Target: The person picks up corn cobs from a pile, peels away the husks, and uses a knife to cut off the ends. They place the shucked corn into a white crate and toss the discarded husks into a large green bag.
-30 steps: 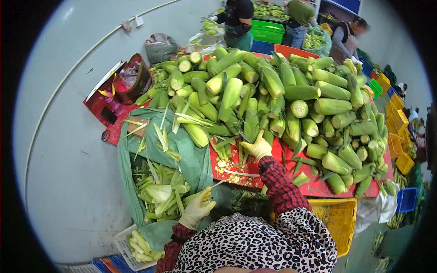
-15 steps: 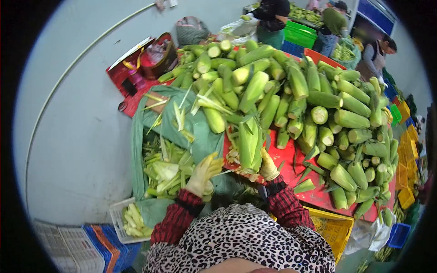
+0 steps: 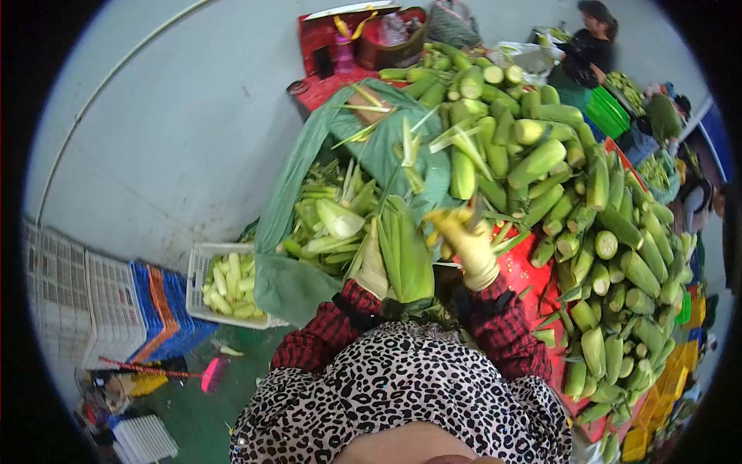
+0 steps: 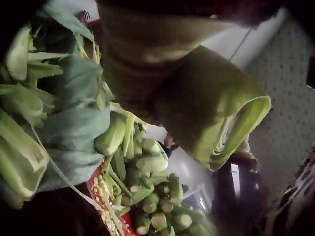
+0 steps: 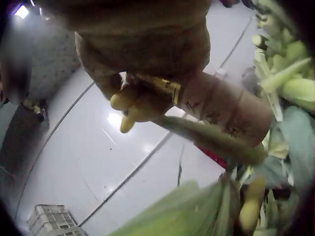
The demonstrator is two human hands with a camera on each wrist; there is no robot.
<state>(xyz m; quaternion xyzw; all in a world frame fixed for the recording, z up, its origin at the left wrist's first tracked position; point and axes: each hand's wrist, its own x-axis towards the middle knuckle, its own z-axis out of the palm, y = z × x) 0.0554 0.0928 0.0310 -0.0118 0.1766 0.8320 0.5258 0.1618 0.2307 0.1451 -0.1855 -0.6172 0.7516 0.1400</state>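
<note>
An unhusked corn ear stands nearly upright in front of my chest. My gloved left hand grips it from the left side. In the left wrist view the glove wraps the ear, whose cut end shows pale layers. My gloved right hand is just right of the ear's top, fingers curled round a knife. The right wrist view shows its tape-wrapped handle in the curled fingers, with the blade running down toward green husk.
A big pile of corn ears covers the red table to the right. A green sack holds husk scraps. A white basket of peeled corn sits left, beside stacked crates. People work at the back.
My right hand drew an ear out of the pile toward me. My left hand came up and took it. My head turned, so the pile now lies to the right.
</note>
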